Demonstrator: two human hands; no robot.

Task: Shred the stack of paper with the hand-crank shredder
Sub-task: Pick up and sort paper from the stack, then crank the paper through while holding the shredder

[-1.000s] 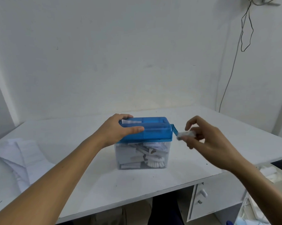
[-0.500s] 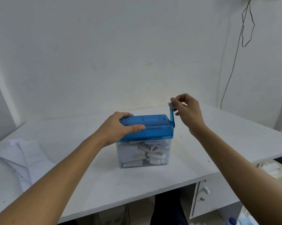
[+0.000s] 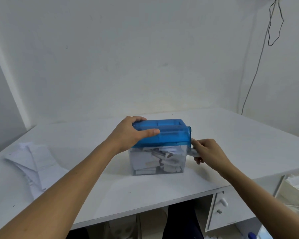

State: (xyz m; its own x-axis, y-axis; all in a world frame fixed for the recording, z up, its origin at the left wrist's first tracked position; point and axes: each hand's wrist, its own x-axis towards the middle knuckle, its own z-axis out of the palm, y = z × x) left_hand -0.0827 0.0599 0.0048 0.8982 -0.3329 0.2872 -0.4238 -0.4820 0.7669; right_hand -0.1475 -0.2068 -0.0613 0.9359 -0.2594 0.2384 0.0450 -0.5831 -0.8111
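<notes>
A hand-crank shredder with a blue lid and a clear bin full of white paper strips stands mid-table. My left hand grips the lid's left end, thumb along the front. My right hand pinches the white crank knob, which hangs low at the shredder's right side. A loose stack of white paper lies on the table at the left.
The white table meets a white wall behind. A black cable hangs down the wall at the right. Under the table's right end sits a drawer unit; a bag with paper stands beside it.
The crank has swung from pointing up at the lid's right end down to the bin's side, with my right hand following it. My left hand stays on the lid.
</notes>
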